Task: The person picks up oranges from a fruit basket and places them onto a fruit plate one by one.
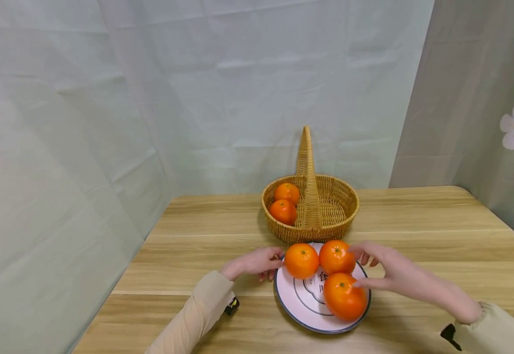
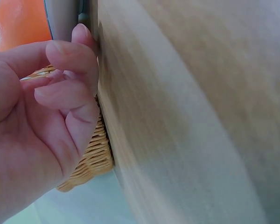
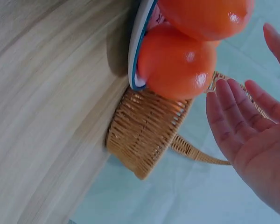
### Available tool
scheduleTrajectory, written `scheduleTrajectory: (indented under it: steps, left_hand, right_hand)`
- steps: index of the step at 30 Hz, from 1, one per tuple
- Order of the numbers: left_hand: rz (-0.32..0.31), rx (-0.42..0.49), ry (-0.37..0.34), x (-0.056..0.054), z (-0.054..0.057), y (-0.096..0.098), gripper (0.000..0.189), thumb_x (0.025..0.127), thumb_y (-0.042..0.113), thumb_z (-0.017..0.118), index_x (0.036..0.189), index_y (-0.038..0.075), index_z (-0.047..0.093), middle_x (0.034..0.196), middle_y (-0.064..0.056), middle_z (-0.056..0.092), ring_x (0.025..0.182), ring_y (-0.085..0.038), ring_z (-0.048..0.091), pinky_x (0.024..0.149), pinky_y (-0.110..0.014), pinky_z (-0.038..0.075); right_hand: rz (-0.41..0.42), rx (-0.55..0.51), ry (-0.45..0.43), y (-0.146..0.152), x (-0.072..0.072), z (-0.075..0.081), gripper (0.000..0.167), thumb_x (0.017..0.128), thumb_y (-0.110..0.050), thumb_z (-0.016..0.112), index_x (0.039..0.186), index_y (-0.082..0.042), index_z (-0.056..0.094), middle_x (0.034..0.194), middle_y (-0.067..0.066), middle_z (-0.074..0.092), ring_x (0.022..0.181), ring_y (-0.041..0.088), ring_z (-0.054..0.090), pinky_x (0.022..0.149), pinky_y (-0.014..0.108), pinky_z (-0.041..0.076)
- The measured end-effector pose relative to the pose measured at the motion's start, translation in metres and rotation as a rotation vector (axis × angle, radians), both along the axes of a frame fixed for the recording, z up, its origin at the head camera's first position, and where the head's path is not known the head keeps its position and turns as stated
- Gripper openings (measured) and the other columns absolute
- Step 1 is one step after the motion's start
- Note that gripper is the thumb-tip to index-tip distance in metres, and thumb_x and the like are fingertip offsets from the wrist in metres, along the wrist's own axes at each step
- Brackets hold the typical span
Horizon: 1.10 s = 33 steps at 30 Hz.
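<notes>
A white plate with a dark blue rim point(image 1: 287, 291) carries three oranges: one at the back left point(image 1: 301, 261), one at the back right point(image 1: 337, 257) and a larger-looking one at the front right point(image 1: 344, 297). At the plate's left edge is my left hand point(image 1: 256, 262), its fingers loosely bent; whether they touch the rim is hard to tell. My right hand point(image 1: 402, 273) is spread beside the two right-hand oranges, thumb close to the front one. In the right wrist view its straight fingers point(image 3: 231, 112) stand apart from the nearest orange point(image 3: 177, 63).
Directly behind the plate stands a wicker basket point(image 1: 283, 233) with a tall arched handle point(image 1: 311, 187). Two more oranges point(image 1: 283, 211) lie in its left side. The wooden table point(image 1: 186, 255) is backed by a pale cloth point(image 1: 239, 98).
</notes>
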State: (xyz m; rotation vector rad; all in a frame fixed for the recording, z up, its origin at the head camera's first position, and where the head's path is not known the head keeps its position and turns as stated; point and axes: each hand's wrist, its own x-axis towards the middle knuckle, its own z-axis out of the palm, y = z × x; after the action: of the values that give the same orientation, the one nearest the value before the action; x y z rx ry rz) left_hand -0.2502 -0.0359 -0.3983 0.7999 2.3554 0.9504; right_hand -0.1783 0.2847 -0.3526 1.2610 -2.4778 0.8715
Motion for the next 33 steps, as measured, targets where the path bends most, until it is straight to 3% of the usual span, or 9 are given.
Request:
scheduleTrajectory:
  steps: [5, 16, 25, 33]
  left_hand:
    - [0.006, -0.001, 0.0, 0.0, -0.001, 0.0, 0.005, 0.095, 0.012, 0.047, 0.095, 0.007, 0.048, 0.059, -0.009, 0.053, 0.041, -0.014, 0.043, 0.037, -0.022, 0.038]
    - [0.005, 0.006, -0.001, 0.0, -0.001, 0.0, 0.005, 0.095, 0.012, 0.047, 0.096, 0.007, 0.048, 0.059, -0.009, 0.053, 0.041, -0.014, 0.043, 0.037, -0.022, 0.037]
    - [-0.005, 0.007, 0.004, 0.001, 0.0, 0.0, 0.005, 0.095, 0.01, 0.047, 0.096, 0.006, 0.048, 0.059, -0.01, 0.054, 0.04, -0.014, 0.043, 0.036, -0.021, 0.037]
    - [-0.004, 0.008, 0.003, 0.0, 0.0, 0.0, 0.004, 0.095, 0.011, 0.047, 0.095, 0.007, 0.047, 0.059, -0.011, 0.054, 0.041, -0.014, 0.043, 0.036, -0.022, 0.037]
  right_hand:
    - [-0.041, -0.016, 0.04, 0.006, -0.007, -0.001, 0.047, 0.072, -0.021, 0.077, 0.109, -0.008, 0.052, 0.09, -0.011, 0.049, 0.076, 0.007, 0.05, 0.061, 0.025, 0.047]
    - [-0.08, 0.026, -0.005, 0.016, -0.021, -0.008, 0.042, 0.076, -0.021, 0.074, 0.108, -0.007, 0.052, 0.086, -0.009, 0.05, 0.072, 0.012, 0.052, 0.058, 0.026, 0.049]
    - [-0.111, 0.07, -0.104, 0.02, -0.029, -0.018, 0.041, 0.078, -0.027, 0.072, 0.105, -0.003, 0.053, 0.082, -0.002, 0.053, 0.072, 0.011, 0.051, 0.059, 0.028, 0.049]
    - [-0.117, 0.094, -0.187, 0.023, -0.035, -0.024, 0.043, 0.079, -0.032, 0.07, 0.103, -0.001, 0.054, 0.079, -0.004, 0.053, 0.071, 0.012, 0.051, 0.059, 0.028, 0.048]
